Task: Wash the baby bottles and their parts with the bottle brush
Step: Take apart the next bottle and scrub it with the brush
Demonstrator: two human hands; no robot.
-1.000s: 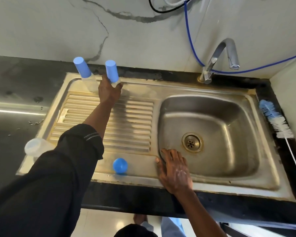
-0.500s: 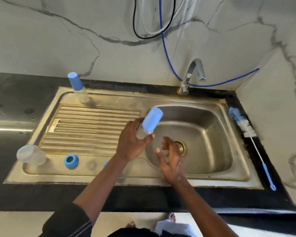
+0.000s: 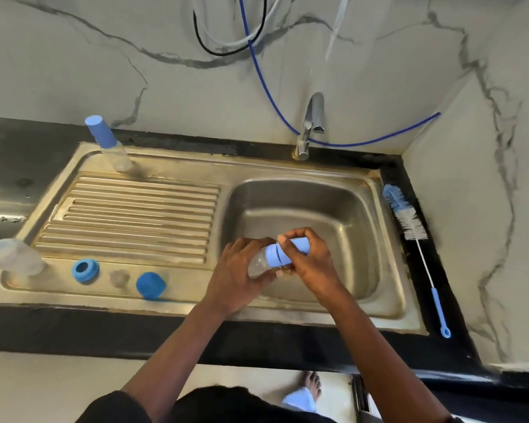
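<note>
Over the front of the sink [image 3: 287,203], the bottle [image 3: 258,264] is gripped at its clear body by the left hand [image 3: 235,270]; its blue cap [image 3: 272,254], clasped by the right hand [image 3: 313,264], is best drawn off squarely.

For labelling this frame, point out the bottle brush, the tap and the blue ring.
bottle brush [image 3: 409,222], head view, on its white bristles
tap [image 3: 315,105], head view, on the bend of its spout
blue ring [image 3: 77,273], head view, on its left rim
</note>
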